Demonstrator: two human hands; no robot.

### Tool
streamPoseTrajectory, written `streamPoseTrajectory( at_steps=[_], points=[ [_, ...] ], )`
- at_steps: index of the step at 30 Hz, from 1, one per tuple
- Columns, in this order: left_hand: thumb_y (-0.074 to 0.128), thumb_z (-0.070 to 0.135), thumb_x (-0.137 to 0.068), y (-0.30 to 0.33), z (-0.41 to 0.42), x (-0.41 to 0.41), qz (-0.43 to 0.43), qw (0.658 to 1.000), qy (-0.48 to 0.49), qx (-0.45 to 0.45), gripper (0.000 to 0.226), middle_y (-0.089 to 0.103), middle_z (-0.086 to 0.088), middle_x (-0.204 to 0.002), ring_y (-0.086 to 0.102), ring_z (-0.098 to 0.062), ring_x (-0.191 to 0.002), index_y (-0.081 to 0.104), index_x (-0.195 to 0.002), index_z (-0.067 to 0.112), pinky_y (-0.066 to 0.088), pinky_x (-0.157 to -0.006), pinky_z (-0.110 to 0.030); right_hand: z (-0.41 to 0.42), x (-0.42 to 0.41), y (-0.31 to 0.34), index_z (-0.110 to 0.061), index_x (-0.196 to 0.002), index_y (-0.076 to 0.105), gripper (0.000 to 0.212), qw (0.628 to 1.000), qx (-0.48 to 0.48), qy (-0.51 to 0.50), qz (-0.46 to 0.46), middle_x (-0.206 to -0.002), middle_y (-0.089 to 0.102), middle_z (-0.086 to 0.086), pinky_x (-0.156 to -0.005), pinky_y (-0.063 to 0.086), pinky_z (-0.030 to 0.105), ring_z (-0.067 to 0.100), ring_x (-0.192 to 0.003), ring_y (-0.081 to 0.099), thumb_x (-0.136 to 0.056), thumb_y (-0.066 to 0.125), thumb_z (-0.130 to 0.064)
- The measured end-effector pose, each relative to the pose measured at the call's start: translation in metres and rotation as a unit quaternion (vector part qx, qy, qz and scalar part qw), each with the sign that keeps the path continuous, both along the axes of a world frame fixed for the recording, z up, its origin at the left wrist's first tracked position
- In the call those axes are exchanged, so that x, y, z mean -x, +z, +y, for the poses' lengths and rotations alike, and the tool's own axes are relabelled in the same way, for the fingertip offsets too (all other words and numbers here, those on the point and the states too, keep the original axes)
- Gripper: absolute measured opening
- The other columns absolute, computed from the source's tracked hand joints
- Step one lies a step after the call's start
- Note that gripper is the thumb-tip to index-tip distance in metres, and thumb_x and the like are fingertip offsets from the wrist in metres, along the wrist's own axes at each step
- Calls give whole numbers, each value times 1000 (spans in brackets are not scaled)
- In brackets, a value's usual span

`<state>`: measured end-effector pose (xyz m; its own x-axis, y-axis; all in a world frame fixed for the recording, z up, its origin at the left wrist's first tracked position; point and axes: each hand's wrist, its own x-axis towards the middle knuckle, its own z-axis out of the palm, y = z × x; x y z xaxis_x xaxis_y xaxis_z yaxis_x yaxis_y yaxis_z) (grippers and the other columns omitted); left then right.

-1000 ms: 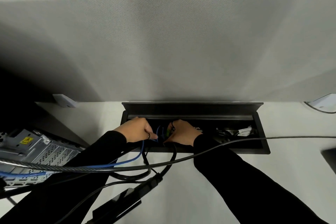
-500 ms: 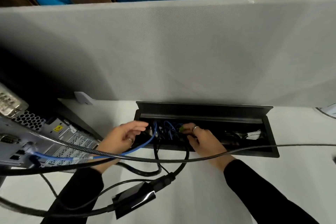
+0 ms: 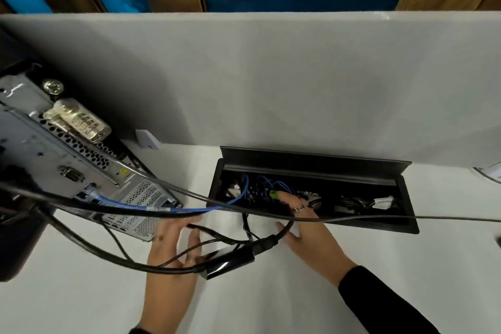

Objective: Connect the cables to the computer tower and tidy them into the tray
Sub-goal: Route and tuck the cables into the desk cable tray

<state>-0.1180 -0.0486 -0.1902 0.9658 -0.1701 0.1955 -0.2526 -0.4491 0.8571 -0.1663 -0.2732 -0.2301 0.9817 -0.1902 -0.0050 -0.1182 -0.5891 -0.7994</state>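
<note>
Blue cable (image 3: pixel 151 207) runs tower (image 3: pixel 81 171) to tray (image 3: pixel 311 163) — left hand (image 3: pixel 173 247), right hand (image 3: pixel 306 228) both grips apart.

Left of the black tray (image 3: pixel 320 164), the computer tower (image 3: pixel 89 171) shows silver, hole-patterned metal; a blue cable (image 3: pixel 162 207) runs from it into the tray. A green plug (image 3: pixel 274 194) sits inside; the desk (image 3: pixel 271 293) around it is white.

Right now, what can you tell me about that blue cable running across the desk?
The blue cable is thin and round, with a smooth plastic-looking jacket and a small label near its middle. One end is plugged into the back panel of the computer tower. From there it hangs slack over the white desk, crosses under a grey cable, and curves up into the open black cable tray, where more blue loops lie. Neither hand grips it.
</note>
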Motion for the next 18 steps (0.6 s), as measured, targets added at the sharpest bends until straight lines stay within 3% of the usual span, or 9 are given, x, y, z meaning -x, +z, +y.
streamPoseTrajectory(
  at_steps=[3, 5, 6, 9, 11, 13, 15, 18],
  points=[
    [55, 44, -63, -3, -14, 28, 116, 978, 94, 144, 16, 58, 10, -82, 53, 0, -65, 52, -79, 43, 42, -60, -8, 1, 3, 2, -33, -125, 43, 41, 997, -13, -18, -68, -124, 51, -10, -95, 27, -1, -11, -113, 44, -92, 52, -9],
    [64, 37, -67, -13, -29, 43, 231, 950, 92, 190, 23, 62, -26, -93, 52, 2, -53, 54, -86, 27, 43, -53, -11, 0, -1, 4, -22, -122, 53, 34, 994, -25, -30, -98, -115, 56, -5, -94, 34, 4, -7, -107, 51, -93, 47, -5],
    [68, 31, -70, -14, -37, 47, 282, 936, 69, 198, 26, 58, -34, -100, 55, -2, -56, 53, -88, 20, 45, -54, -16, 0, -4, 5, -19, -121, 55, 34, 994, -24, -33, -101, -111, 56, -3, -94, 38, 7, -2, -104, 54, -93, 47, -2],
    [70, 46, -63, -11, -55, 50, 317, 932, -1, 177, 42, 65, -8, -97, 60, -16, -75, 54, -97, 28, 49, -68, -27, 0, -16, 7, -13, -122, 57, 36, 994, 16, -37, -101, -107, 60, 3, -90, 44, 13, 10, -95, 62, -92, 47, 2],
    [66, 40, -79, -8, -63, 44, 307, 930, 6, 200, 24, 66, 4, -87, 64, -14, -77, 58, -99, 30, 52, -77, -34, 0, -26, 11, -12, -121, 58, 35, 995, 28, -37, -87, -108, 63, 7, -89, 45, 14, 14, -93, 62, -91, 47, 2],
    [54, 28, -91, -7, -70, 35, 289, 935, 31, 205, 7, 64, 1, -86, 64, -19, -78, 60, -93, 26, 52, -81, -40, 0, -36, 16, -13, -122, 58, 33, 997, 20, -34, -59, -109, 62, 4, -89, 42, 12, 10, -93, 59, -93, 47, -2],
    [46, 24, -94, -7, -75, 29, 268, 948, 18, 170, 17, 65, -4, -91, 65, -20, -82, 62, -87, 23, 52, -79, -35, 1, -44, 19, -12, -125, 56, 33, 999, 22, -18, -30, -106, 58, -3, -88, 39, 10, 6, -94, 55, -94, 47, -5],
    [44, 26, -95, -8, -80, 23, 262, 955, -6, 135, 23, 67, -3, -88, 65, -17, -84, 63, -85, 21, 52, -82, -30, 3, -48, 17, -12, -123, 57, 32, 999, 39, 3, 1, -102, 63, 2, -90, 48, 24, 12, -94, 60, -93, 48, -6]
  ],
)
